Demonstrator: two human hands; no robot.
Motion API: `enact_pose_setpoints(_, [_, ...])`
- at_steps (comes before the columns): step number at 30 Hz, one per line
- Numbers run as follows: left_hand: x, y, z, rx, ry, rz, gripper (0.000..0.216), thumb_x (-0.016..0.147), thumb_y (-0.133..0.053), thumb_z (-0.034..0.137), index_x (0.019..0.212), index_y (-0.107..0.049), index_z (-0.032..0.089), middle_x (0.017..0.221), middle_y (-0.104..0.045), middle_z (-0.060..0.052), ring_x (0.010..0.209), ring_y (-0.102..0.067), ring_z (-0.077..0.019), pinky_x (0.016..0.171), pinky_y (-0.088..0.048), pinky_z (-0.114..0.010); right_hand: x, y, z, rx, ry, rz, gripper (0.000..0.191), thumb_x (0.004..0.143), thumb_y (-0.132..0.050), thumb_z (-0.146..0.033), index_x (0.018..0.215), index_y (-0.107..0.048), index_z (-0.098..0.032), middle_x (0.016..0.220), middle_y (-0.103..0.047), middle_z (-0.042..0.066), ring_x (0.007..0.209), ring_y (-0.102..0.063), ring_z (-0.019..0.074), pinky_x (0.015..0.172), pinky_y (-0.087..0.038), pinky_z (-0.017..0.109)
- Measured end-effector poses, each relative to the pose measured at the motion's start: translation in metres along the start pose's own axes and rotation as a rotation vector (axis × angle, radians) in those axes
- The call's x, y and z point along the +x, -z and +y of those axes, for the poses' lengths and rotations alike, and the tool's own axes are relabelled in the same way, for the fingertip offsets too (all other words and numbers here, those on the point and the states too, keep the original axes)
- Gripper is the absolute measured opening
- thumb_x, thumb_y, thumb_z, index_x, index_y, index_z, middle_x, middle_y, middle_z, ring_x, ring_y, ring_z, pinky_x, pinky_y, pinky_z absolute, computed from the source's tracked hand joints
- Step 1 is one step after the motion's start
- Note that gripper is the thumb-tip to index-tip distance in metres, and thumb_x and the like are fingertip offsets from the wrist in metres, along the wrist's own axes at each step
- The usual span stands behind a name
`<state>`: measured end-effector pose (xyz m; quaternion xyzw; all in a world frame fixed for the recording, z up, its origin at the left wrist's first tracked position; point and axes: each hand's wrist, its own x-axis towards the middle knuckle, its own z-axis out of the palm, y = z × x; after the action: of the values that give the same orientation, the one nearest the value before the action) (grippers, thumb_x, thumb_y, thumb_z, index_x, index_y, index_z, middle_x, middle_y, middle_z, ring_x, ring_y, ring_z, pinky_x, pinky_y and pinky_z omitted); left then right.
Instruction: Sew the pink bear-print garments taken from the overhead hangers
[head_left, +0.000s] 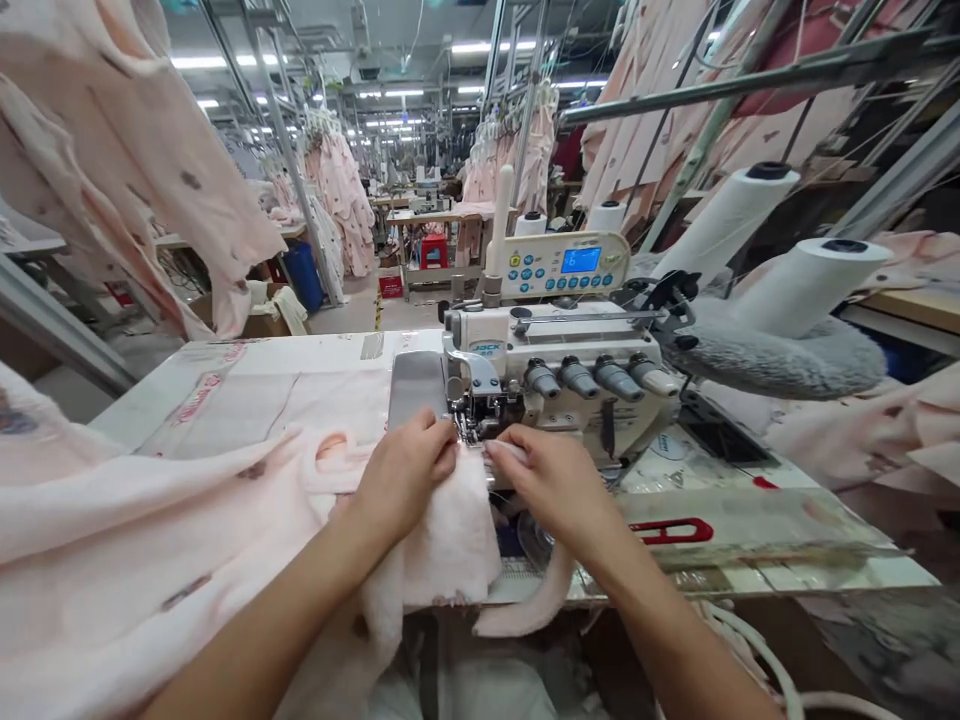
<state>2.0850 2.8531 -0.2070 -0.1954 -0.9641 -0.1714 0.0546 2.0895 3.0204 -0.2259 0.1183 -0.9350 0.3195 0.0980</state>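
We grasp the pale pink fabric (427, 530) with both hands: the left hand (405, 475) and right hand (551, 480) pinch its edge just in front of the presser foot (469, 415), keeping it aligned. Behind stands one overlock machine (555, 345) with four tension dials (589, 380); to the far right are apparently four white thread cones (810, 285).

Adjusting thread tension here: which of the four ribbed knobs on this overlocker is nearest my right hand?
The leftmost dark grey ribbed knob on the cream overlock machine, just beyond your right hand; the other three knobs stand in line farther right, away from that hand.
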Motion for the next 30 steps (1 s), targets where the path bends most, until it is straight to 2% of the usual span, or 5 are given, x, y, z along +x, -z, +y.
enact_pose_setpoints(8, [0.006, -0.005, 0.001, 0.062, 0.034, 0.040, 0.013, 0.085, -0.043, 0.019, 0.080, -0.055, 0.018, 0.082, -0.054, -0.001, 0.068, -0.052, -0.0135, 0.057, -0.035, -0.024, -0.007, -0.014, 0.005, 0.041, 0.117, 0.236, 0.023, 0.088, -0.040, -0.027, 0.076, -0.059, -0.020, 0.071, -0.064, 0.001, 0.066, -0.059, 0.0167, 0.057, -0.034, 0.025])
enact_pose_setpoints(21, [0.010, -0.011, -0.006, 0.065, -0.056, 0.156, 0.010, 0.083, -0.045, 0.016, 0.076, -0.053, 0.017, 0.077, -0.057, -0.003, 0.076, -0.050, -0.0185, 0.070, -0.037, -0.033, -0.008, -0.026, 0.010, -0.168, 0.155, 0.344, 0.016, 0.089, -0.036, -0.017, 0.081, -0.049, -0.019, 0.064, -0.058, 0.001, 0.055, -0.056, 0.0171, 0.051, -0.035, 0.026])
enact_pose_setpoints(24, [0.008, -0.008, -0.007, 0.040, -0.048, 0.131, 0.011, 0.085, -0.044, 0.018, 0.078, -0.053, 0.017, 0.081, -0.057, -0.004, 0.080, -0.051, -0.0199, 0.073, -0.038, -0.035, -0.023, -0.021, 0.004, -0.250, 0.214, 0.480, 0.017, 0.089, -0.038, -0.016, 0.090, -0.055, -0.017, 0.082, -0.061, 0.008, 0.079, -0.058, 0.0226, 0.067, -0.043, 0.032])
enact_pose_setpoints(27, [0.004, -0.003, -0.008, 0.005, -0.053, 0.090, 0.012, 0.086, -0.042, 0.021, 0.083, -0.054, 0.018, 0.086, -0.058, -0.004, 0.084, -0.051, -0.0208, 0.075, -0.039, -0.037, -0.046, -0.025, 0.000, -0.044, 0.261, 0.640, 0.015, 0.088, -0.047, -0.018, 0.099, -0.056, -0.020, 0.103, -0.058, 0.010, 0.099, -0.053, 0.0225, 0.084, -0.042, 0.033])
enact_pose_setpoints(30, [0.000, 0.001, -0.009, -0.057, -0.036, 0.067, 0.012, 0.086, -0.043, 0.023, 0.085, -0.054, 0.019, 0.088, -0.058, -0.004, 0.086, -0.052, -0.0205, 0.077, -0.040, -0.036, -0.057, -0.042, 0.003, 0.303, 0.066, 0.368, 0.016, 0.091, -0.044, -0.030, 0.090, -0.057, -0.020, 0.085, -0.061, 0.004, 0.079, -0.057, 0.0172, 0.068, -0.043, 0.026])
